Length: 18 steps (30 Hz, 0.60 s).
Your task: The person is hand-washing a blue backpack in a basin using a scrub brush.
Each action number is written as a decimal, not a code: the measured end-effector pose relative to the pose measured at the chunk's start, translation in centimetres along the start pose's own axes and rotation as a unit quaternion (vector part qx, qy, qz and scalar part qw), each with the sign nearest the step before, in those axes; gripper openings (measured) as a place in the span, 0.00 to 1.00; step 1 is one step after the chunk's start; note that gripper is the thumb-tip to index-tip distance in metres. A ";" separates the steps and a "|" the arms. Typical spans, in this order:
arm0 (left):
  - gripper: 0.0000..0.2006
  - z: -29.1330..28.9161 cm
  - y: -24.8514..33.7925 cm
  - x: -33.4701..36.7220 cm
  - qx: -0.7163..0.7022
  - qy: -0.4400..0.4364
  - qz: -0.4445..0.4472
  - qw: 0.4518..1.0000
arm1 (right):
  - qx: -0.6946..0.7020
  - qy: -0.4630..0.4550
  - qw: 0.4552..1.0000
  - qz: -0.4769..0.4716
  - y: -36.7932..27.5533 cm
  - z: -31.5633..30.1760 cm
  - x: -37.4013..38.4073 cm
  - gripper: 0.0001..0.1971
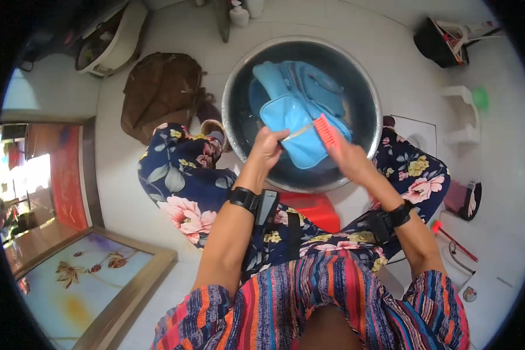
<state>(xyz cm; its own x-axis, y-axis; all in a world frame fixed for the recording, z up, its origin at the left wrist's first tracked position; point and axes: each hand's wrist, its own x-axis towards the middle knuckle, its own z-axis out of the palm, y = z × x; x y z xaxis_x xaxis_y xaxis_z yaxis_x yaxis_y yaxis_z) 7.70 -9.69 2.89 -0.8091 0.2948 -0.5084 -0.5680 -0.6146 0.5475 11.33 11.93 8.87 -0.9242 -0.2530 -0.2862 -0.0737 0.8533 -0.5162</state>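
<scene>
Pointing up-left lengthwise, the pink brush is clasped in the right hand — left hand pinching the blue bag.

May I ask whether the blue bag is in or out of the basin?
In: the basin's rim surrounds the blue bag, which the left hand grips.

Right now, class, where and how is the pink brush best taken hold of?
Grip the pink brush probably by its near end, coming from the right, as the right hand does; its ridged head juts forward and left, away from that hand.
</scene>
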 end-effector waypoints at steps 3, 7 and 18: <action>0.20 -0.5 0.4 -0.1 0.062 0.010 -0.021 0.998 | -0.057 -0.073 0.996 0.006 -0.5 0.5 1.4 0.26; 0.18 -0.5 -1.5 0.0 0.066 0.022 -0.037 0.997 | -0.182 -0.035 0.982 0.024 4.5 3.4 7.6 0.23; 0.17 -1.7 -1.1 -0.1 0.066 0.109 -0.042 0.991 | -0.261 -0.010 0.963 -0.063 1.4 5.3 8.1 0.19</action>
<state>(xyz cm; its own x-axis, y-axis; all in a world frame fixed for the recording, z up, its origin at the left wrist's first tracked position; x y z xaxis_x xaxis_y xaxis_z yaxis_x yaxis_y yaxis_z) 8.66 -10.29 1.17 -0.7142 0.1678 -0.6795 -0.6589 -0.4887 0.5719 5.78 8.65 1.55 -0.8885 -0.3741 -0.2659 -0.3682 0.9268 -0.0735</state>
